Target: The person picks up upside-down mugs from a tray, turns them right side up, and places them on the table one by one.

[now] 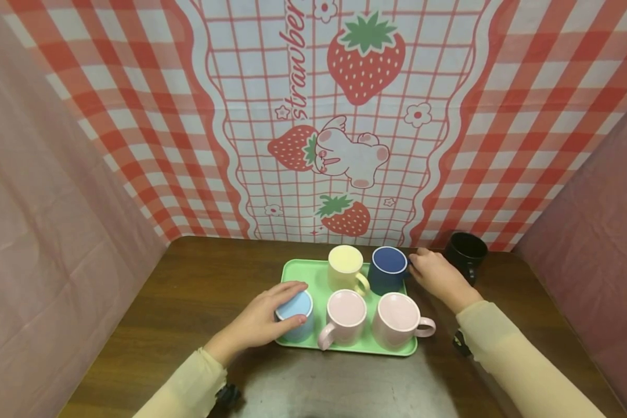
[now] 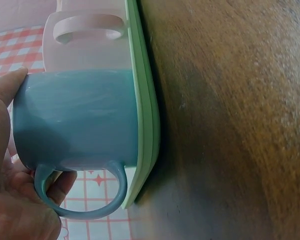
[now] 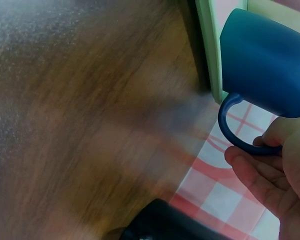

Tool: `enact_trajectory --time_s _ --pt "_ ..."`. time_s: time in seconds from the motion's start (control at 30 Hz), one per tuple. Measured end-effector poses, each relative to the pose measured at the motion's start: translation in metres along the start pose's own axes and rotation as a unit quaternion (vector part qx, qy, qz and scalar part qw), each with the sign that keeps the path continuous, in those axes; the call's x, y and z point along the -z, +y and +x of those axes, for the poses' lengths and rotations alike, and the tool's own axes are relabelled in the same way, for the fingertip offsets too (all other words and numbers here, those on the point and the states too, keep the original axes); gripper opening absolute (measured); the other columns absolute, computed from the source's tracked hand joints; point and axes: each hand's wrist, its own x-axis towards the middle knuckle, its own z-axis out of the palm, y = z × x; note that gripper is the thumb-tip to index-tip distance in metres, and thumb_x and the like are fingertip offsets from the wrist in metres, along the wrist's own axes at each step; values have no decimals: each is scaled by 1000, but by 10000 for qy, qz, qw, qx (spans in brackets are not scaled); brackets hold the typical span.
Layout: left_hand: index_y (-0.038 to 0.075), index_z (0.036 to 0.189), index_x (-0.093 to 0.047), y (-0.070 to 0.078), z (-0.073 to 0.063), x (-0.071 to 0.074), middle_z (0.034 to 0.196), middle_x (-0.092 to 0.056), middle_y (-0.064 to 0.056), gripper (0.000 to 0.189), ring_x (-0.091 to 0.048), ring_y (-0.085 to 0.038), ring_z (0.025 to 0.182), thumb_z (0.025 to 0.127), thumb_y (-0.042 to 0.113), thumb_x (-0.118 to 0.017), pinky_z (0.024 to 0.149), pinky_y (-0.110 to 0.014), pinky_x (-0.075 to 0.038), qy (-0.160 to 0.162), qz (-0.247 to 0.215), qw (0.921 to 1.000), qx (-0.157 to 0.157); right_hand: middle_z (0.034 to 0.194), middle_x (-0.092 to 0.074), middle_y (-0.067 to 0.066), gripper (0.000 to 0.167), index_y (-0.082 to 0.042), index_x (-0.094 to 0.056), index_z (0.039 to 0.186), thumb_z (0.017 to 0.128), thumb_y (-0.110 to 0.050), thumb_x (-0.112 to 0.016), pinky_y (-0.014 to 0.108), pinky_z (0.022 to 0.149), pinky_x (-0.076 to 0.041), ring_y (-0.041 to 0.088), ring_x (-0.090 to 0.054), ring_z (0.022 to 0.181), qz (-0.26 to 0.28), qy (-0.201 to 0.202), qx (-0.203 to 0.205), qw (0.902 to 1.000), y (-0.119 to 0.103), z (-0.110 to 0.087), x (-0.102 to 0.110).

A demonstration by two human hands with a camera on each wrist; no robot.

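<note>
On a light green tray (image 1: 307, 273), several mugs stand upside down. My left hand (image 1: 258, 318) holds the light blue mug (image 2: 80, 117) at the tray's near left corner, thumb and fingers spread around its upturned base. That mug's handle (image 2: 121, 192) sticks out beside my fingers in the left wrist view. At the far right corner, my right hand (image 1: 441, 278) pinches the handle (image 3: 224, 122) of a navy blue mug (image 1: 389, 262). The navy mug's rim end is against the tray.
A yellow mug (image 1: 345, 260) stands left of the navy one, and two pink mugs, one middle (image 1: 346, 307) and one right (image 1: 399, 312), line the near side. Beyond my right hand, an upright black mug (image 1: 466, 248) sits on the wooden table (image 1: 204, 273) near the checked cloth backdrop (image 1: 193, 174).
</note>
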Motion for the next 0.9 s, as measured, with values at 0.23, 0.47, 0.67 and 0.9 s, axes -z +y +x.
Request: enact_trajectory --time_s 0.23,0.47,0.67,0.9 --pt "13 156 -61 -1 0 -2 159 -59 -9 62 -59 -35 142 102 35 -80 111 -59 -51 11 46 10000 -9 81 -59 15 13 4 -67 91 90 7 -80 52 65 -62 38 -69 69 0 209 68 9998 3 -6 -2" --pt "15 157 -61 -2 -2 -3 160 -58 -8 62 -58 -33 143 101 36 -81 112 -59 -50 -25 37 10000 69 86 -66 21 16 13 -72 103 90 8 -78 57 70 -63 41 -71 75 -33 849 139 9963 4 -6 6" --pt "14 156 -62 0 -2 -2 159 -59 -8 61 -60 -36 141 102 35 -80 110 -61 -50 64 35 10000 7 87 -71 22 8 10 -73 99 91 8 -75 60 72 -60 42 -70 78 329 1588 -122 9867 -1 3 28" --pt "13 156 -62 0 -1 -2 158 -60 -9 61 -60 -35 140 102 34 -80 110 -59 -51 78 52 9999 -38 77 -68 19 4 6 -72 86 91 7 -72 56 63 -54 37 -63 67 570 2076 -524 9751 -12 9 44"
